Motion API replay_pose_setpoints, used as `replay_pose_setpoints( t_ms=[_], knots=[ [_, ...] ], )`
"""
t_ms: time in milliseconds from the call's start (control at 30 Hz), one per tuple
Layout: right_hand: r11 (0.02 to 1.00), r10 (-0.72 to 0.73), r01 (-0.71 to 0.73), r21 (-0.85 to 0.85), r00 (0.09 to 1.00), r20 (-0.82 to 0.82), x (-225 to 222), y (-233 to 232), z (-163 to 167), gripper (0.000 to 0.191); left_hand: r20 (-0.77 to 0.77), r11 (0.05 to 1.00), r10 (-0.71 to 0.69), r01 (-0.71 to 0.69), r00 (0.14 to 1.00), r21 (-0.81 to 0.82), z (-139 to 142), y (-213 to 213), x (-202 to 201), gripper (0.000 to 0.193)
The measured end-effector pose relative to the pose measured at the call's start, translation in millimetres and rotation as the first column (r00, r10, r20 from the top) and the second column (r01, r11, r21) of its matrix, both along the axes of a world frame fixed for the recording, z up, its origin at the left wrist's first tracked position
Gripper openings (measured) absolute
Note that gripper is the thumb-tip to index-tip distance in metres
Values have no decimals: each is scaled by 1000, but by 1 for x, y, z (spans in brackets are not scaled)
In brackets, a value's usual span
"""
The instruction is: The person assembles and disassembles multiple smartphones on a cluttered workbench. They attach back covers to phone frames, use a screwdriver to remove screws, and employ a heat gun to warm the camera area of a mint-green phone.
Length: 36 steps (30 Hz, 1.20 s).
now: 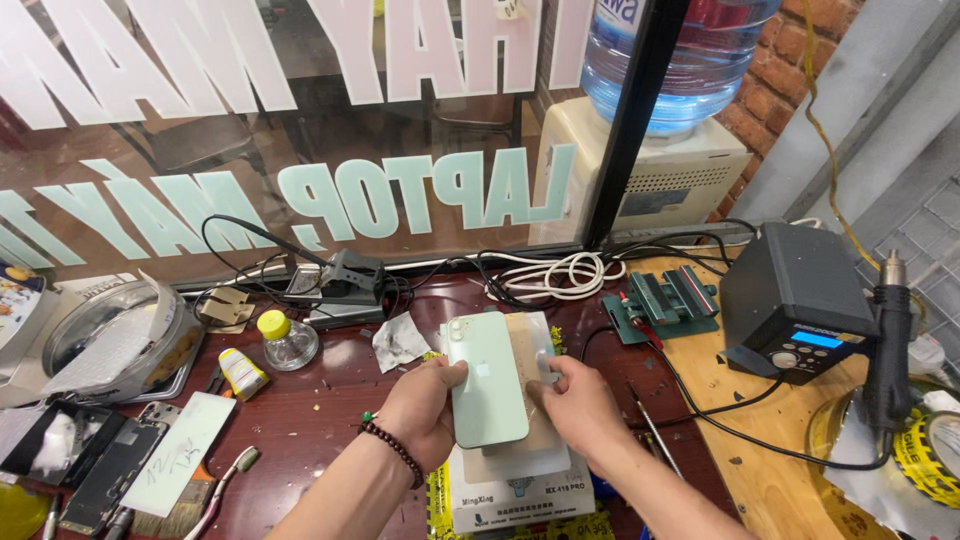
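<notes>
My left hand [425, 410] grips the left edge of a pale green smartphone [486, 380], held back side up with its dual camera at the top left. My right hand [580, 400] touches the phone's right edge, its fingers resting by a small grey piece [547, 363] on the tan pad. The phone hovers over a white heating pad unit [515, 490] with a tan mat [530, 340] on top. A dark bead bracelet [392, 448] circles my left wrist.
A black soldering station [795, 300] and hot air gun [888, 350] stand at the right. A green clamp fixture [665, 303] and coiled white cable [560, 275] lie behind. Left: a yellow-capped glass bottle [285, 340], a brush [170, 505], dismantled phone parts [105, 470], a metal tray [110, 340].
</notes>
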State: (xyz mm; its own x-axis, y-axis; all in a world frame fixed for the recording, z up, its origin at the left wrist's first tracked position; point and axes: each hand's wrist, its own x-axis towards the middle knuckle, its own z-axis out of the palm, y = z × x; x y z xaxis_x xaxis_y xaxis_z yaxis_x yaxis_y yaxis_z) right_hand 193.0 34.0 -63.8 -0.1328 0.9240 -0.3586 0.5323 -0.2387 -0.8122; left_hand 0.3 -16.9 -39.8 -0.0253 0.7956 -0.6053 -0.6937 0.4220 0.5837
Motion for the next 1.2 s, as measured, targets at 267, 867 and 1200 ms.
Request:
replay_pose_setpoints(
  t_ms=[267, 867, 1200],
  knots=[
    [936, 36, -89, 341, 987, 160, -4, 0, -36, 41, -44, 999, 20, -21, 999, -29, -11, 3, 9, 23],
    [460, -877, 427, -778, 353, -325, 135, 214, -85, 45, -295, 975, -67, 1, 953, -220, 2, -8, 16, 20],
    [606, -768, 543, -581, 590, -248, 141, 220, -83, 23, -206, 971, -76, 25, 976, -237, 11, -7, 12, 18]
  ],
)
